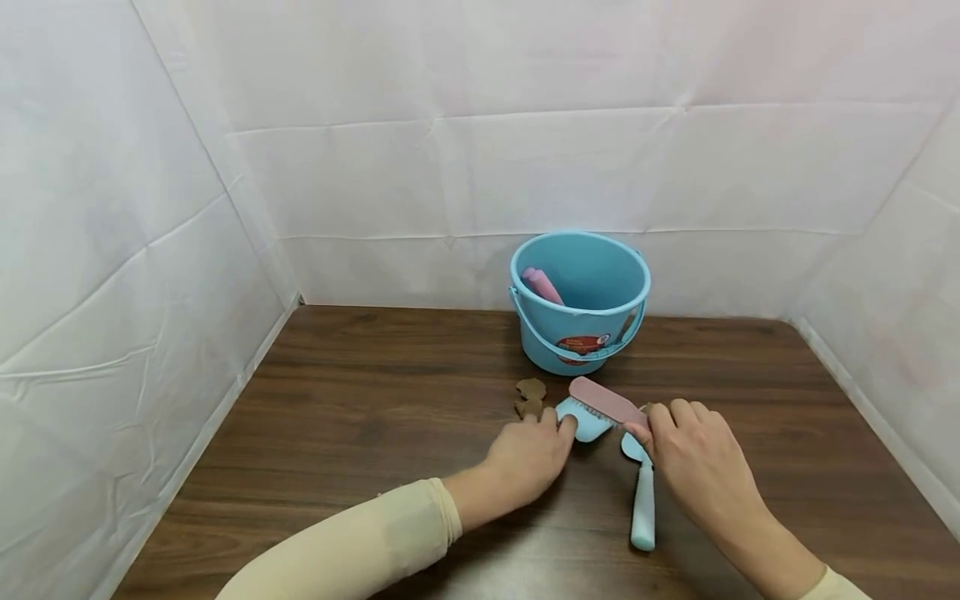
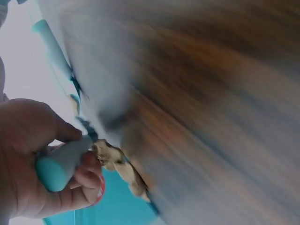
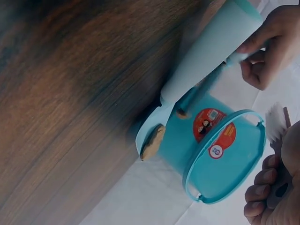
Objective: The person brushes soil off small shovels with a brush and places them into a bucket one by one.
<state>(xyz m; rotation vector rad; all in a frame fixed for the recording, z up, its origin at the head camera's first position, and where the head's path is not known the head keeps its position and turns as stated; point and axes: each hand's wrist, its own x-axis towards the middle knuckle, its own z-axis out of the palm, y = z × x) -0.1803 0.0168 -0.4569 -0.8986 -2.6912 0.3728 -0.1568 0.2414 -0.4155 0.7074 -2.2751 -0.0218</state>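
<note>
My right hand (image 1: 693, 450) grips a pink brush (image 1: 607, 402), its bristles facing down over a light blue scoop blade (image 1: 585, 419). In the right wrist view the brush's pale bristles (image 3: 276, 123) jut out past the fingers. My left hand (image 1: 531, 458) is low at the table, beside that blade. The left wrist view has its fingers curled round a short, pale handle (image 2: 63, 164) with a teal end. Tan, crumbly lumps (image 1: 530, 396) lie just beyond the left fingertips. Between the hands lies a light blue trowel (image 1: 643, 504), handle toward me.
A light blue bucket (image 1: 581, 333) with a hanging handle and red label stands at the back, pink handles (image 1: 542, 285) inside. Another tan piece (image 3: 153, 143) shows at the trowel's blade; whether on or behind it, I cannot tell. White sheets (image 1: 465, 167) enclose the wooden table (image 1: 360, 400).
</note>
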